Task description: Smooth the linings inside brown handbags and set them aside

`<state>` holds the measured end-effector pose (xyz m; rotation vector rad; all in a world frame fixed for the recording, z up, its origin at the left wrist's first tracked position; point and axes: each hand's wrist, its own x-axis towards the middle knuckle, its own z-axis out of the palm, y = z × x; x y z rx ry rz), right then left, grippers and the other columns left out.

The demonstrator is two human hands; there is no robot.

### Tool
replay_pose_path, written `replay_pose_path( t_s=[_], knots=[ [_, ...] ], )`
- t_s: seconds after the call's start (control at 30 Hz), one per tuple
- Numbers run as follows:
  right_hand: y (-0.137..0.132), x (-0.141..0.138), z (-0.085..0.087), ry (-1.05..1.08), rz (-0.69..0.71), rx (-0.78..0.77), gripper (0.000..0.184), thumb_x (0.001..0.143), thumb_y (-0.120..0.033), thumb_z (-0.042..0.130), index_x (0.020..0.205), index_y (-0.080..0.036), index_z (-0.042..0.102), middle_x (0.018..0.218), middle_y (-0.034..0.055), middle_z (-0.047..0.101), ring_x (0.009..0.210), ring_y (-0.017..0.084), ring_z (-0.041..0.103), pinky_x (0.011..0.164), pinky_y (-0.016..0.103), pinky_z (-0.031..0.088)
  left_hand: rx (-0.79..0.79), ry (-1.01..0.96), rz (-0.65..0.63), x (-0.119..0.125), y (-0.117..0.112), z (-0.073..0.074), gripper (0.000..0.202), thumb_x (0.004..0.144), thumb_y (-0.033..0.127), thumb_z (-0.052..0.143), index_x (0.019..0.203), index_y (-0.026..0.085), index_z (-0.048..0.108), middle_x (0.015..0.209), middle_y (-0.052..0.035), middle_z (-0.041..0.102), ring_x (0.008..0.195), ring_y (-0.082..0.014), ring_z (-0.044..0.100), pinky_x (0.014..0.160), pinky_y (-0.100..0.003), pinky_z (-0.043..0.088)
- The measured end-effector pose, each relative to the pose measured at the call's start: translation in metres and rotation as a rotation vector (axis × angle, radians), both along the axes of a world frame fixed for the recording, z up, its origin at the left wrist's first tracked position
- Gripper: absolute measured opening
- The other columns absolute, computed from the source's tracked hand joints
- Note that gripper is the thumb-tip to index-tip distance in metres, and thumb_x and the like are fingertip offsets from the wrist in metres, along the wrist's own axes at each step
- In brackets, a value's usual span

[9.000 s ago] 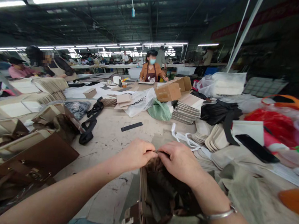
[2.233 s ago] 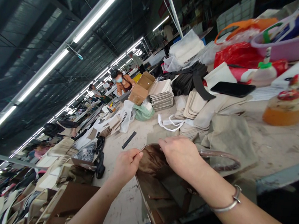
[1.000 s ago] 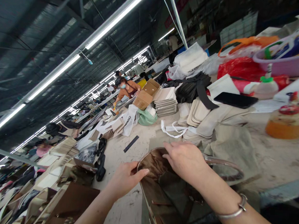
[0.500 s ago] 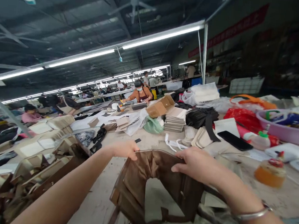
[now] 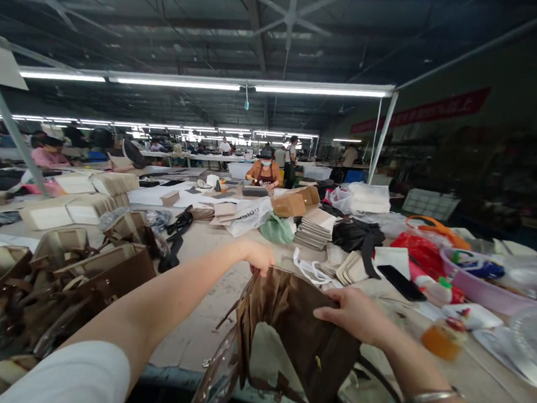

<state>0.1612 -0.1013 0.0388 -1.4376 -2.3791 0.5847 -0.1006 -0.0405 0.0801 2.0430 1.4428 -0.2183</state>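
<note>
A brown bag (image 5: 313, 331) hangs at the near edge of the table, its brown lining and a small gold zipper pull facing me. My left hand (image 5: 260, 258) is closed on the bag's far upper left corner. On the right, my right hand (image 5: 350, 309) grips the top edge, thumb on the lining and fingers behind it, mostly hidden. A pale panel (image 5: 271, 355) shows in the lower part of the bag. Straps hang below, the left one (image 5: 215, 379) wrapped in clear plastic.
Several brown bags (image 5: 97, 280) are heaped at the left. Beyond my hands lie stacked pale pieces (image 5: 316, 227), a green plastic bag (image 5: 278, 229) and a black phone (image 5: 401, 282). At right are an amber glue bottle (image 5: 444, 337) and a purple basin (image 5: 481, 289). A co-worker (image 5: 265, 171) sits across the table.
My view has levelled out. The bag has turned and shifted right, with its left side folds drawn closer together. Both hands still hold its upper edge.
</note>
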Motion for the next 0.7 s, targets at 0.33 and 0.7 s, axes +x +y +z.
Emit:
replay_pose_path(
  t_s=[0.33, 0.7],
  knots=[
    [-0.001, 0.004, -0.055, -0.076, -0.095, -0.045, 0.036, 0.078, -0.053, 0.053, 0.069, -0.021, 0.064, 0.064, 0.0013, 0.062, 0.064, 0.018, 0.057, 0.053, 0.025, 0.032, 0.293, 0.006, -0.091, 0.024, -0.004, -0.049, 0.027, 0.059, 0.033, 0.073, 0.082, 0.02, 0.069, 0.073, 0.0018, 0.064, 0.069, -0.0153, 0.054, 0.059, -0.022, 0.036],
    [0.02, -0.028, -0.031, -0.025, 0.016, 0.105, 0.041, 0.084, -0.046, 0.051, 0.115, -0.021, 0.062, 0.101, 0.0057, 0.068, 0.088, 0.019, 0.061, 0.075, 0.028, 0.044, 0.433, -0.133, -0.019, 0.026, -0.008, -0.071, 0.016, 0.071, 0.034, 0.063, 0.072, 0.019, 0.07, 0.059, -0.0003, 0.06, 0.059, -0.016, 0.053, 0.057, -0.024, 0.035]
  ],
)
